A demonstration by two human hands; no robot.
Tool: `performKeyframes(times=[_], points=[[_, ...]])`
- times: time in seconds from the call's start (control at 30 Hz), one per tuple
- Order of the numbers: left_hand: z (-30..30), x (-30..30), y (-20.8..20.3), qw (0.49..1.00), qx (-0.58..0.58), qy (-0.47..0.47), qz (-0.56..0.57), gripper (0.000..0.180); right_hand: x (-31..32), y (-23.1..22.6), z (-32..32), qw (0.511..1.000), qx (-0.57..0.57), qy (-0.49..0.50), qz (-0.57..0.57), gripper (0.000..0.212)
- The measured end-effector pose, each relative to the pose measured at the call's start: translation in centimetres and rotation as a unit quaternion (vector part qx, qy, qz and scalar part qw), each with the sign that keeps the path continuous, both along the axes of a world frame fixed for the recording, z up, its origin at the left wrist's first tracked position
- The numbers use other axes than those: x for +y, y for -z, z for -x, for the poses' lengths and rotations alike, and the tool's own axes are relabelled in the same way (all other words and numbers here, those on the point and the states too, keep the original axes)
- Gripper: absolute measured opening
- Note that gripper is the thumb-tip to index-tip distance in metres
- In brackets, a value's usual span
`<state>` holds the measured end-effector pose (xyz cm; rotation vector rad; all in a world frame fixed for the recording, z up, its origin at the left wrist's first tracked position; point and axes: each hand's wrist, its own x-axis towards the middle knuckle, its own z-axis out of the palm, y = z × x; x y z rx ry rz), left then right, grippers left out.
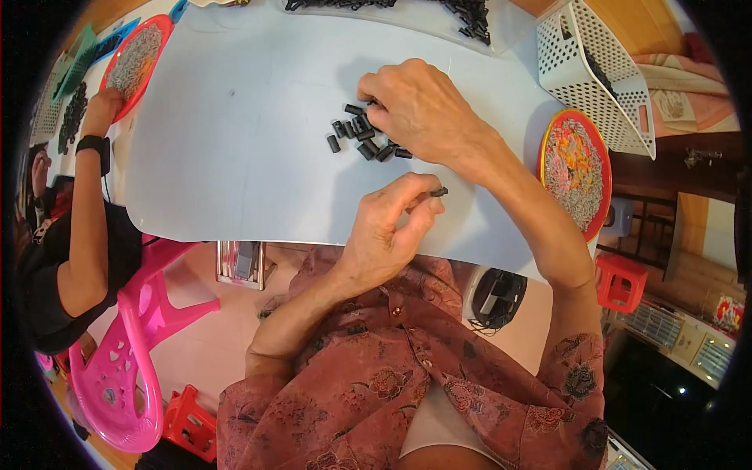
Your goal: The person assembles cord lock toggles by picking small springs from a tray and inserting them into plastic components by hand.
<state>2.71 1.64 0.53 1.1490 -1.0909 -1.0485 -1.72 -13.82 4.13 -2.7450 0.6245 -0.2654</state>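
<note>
Between the thumb and index finger of my left hand (392, 223), a small black plastic piece (441, 192) is pinched, its end sticking out to the right. My right hand (423, 113) reaches in from the right, palm down, over a loose pile of short black plastic cylinders (365, 135) on the pale table (243, 149). Its thumb and fingers are bent together at the pile's upper edge. Whatever lies between those fingertips is mostly hidden by the hand. One cylinder (334, 144) lies slightly apart at the pile's left.
At the right stand a red bowl (544, 160) of small grey parts and a white perforated basket (560, 59). A clear tray (509, 39) of black pieces lies at the far edge. At left, another person's hand (106, 106) touches a red bowl (166, 27); a pink chair (149, 368) stands below.
</note>
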Motion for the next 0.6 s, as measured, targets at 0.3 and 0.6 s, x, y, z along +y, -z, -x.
performKeyframes(times=[0.3,0.6], points=[[0.0,0.2,-0.1,1.0,-0.002,-0.001,0.001,0.014,0.4,-1.6,3.1,0.924,-0.144,0.121,-0.332,0.018],[0.8,-0.5,-0.9,0.999,-0.012,0.002,-0.039,0.013,3.4,0.1,9.5,0.768,-0.281,0.206,-0.537,0.015]])
